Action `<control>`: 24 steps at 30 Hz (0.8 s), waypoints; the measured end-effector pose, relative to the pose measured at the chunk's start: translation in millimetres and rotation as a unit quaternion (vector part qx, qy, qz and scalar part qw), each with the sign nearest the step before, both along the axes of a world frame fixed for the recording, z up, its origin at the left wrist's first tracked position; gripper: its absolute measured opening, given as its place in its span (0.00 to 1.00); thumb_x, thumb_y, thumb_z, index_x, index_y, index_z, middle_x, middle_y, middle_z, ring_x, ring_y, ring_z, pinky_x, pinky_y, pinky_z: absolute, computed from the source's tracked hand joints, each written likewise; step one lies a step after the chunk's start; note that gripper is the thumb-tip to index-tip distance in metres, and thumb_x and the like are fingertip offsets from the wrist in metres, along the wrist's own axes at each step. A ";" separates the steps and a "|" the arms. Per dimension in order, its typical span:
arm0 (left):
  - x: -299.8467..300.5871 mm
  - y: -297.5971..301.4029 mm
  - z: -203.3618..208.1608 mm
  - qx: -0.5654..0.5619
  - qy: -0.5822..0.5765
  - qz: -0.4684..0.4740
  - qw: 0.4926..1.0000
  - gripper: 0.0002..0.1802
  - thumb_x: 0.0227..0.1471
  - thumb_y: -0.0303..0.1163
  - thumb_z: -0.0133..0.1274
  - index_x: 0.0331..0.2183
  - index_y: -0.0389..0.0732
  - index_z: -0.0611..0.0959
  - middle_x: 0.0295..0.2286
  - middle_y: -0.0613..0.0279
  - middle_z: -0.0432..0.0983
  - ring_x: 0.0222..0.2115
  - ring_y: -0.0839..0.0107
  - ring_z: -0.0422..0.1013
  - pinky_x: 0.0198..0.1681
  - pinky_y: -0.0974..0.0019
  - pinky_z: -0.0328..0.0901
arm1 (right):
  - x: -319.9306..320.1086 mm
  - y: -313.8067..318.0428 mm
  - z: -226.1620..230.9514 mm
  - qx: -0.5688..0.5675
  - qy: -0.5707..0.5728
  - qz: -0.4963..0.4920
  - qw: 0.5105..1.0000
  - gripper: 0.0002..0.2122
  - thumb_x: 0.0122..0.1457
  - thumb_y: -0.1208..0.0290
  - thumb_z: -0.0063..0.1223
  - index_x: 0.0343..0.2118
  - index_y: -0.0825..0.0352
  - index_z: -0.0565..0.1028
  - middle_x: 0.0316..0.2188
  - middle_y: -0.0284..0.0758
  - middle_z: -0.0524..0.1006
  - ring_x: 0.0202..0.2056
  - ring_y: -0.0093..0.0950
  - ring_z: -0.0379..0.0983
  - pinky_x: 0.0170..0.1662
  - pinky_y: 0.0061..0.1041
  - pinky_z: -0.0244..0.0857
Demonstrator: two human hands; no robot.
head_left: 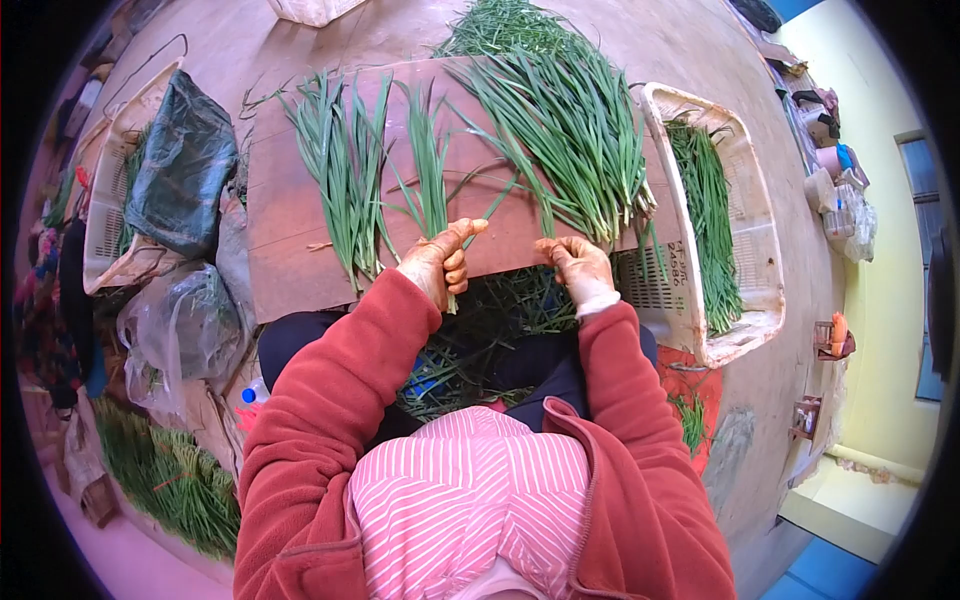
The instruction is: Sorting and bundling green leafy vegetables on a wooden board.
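My left hand [440, 262] is closed round a small bunch of garlic chives [428, 165]; its leaves fan away across the board and the stem ends poke out below the fist. The thumb points right, with a loose green blade by its tip. My right hand [582, 268] is pinched, and a thin chive blade [546, 215] runs down to its fingertips. Beyond it lies a large pile of garlic chives [560, 130], stems toward me. A smaller laid-out bunch [340, 170] rests left of my left hand. All lie on a reddish-brown board [275, 220] over my lap.
A white plastic crate [755, 180] holding chives stands right of the board. Leftward are another crate [100, 235], a dark green plastic sheet [182, 150], a clear bag [185, 330] and bundled chives [180, 490]. More greens [510, 25] lie beyond the board; trimmings [490, 350] cover my lap.
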State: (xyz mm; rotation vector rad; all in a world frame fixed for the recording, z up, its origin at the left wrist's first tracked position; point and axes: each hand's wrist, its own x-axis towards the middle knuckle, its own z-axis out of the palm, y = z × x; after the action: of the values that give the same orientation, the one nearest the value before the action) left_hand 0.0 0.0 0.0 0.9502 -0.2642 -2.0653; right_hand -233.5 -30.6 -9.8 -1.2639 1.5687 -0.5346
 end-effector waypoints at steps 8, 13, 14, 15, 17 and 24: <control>-10.3 0.7 7.0 0.001 -0.001 -0.012 1.000 0.26 0.52 0.45 0.49 0.47 0.38 0.70 0.12 0.75 0.55 0.14 0.81 0.53 0.17 0.75 0.50 | 50.4 52.3 43.4 0.127 -0.262 0.043 0.956 0.09 0.57 0.66 0.51 0.33 0.67 0.74 0.27 0.26 0.75 0.21 0.12 0.62 0.23 0.10 0.55; -8.3 1.7 -1.3 -0.021 0.043 -0.035 0.998 0.24 0.53 0.44 0.49 0.47 0.39 0.72 0.12 0.75 0.56 0.13 0.81 0.52 0.17 0.75 0.48 | 53.9 54.5 36.5 0.137 -0.200 0.049 0.969 0.10 0.55 0.63 0.53 0.31 0.66 0.74 0.22 0.26 0.73 0.18 0.13 0.59 0.21 0.12 0.53; -9.5 2.5 1.1 -0.016 0.031 -0.037 0.999 0.22 0.53 0.43 0.49 0.45 0.40 0.73 0.12 0.75 0.56 0.13 0.81 0.51 0.16 0.75 0.47 | 53.9 54.2 35.3 0.132 -0.182 0.063 0.972 0.11 0.54 0.62 0.54 0.30 0.66 0.74 0.22 0.25 0.72 0.19 0.14 0.60 0.22 0.14 0.55; -9.4 3.1 1.4 -0.019 0.030 -0.036 0.999 0.22 0.53 0.43 0.49 0.45 0.40 0.73 0.12 0.75 0.56 0.13 0.81 0.51 0.16 0.75 0.47 | 54.3 54.4 34.2 0.130 -0.182 0.065 0.972 0.11 0.54 0.62 0.54 0.30 0.66 0.74 0.22 0.25 0.72 0.19 0.14 0.60 0.22 0.14 0.55; -9.9 3.9 -0.5 -0.032 0.012 -0.058 0.998 0.20 0.52 0.42 0.49 0.44 0.41 0.74 0.12 0.76 0.56 0.13 0.81 0.51 0.17 0.75 0.47 | 56.7 54.6 33.0 0.103 -0.141 0.078 0.982 0.12 0.54 0.62 0.54 0.30 0.67 0.74 0.21 0.25 0.72 0.20 0.14 0.61 0.23 0.15 0.56; -11.6 6.2 1.3 -0.003 -0.017 -0.075 0.997 0.18 0.52 0.39 0.49 0.43 0.40 0.74 0.11 0.75 0.56 0.12 0.81 0.51 0.16 0.75 0.48 | 59.6 53.8 24.0 0.084 -0.190 0.016 0.978 0.08 0.55 0.67 0.54 0.30 0.67 0.75 0.20 0.25 0.72 0.19 0.13 0.61 0.23 0.14 0.56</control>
State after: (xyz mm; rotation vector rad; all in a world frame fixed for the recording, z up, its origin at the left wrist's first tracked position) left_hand -11.6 6.2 1.3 0.9883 -0.3683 -2.1855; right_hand -174.0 23.2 14.2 -0.9890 1.2416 -0.5726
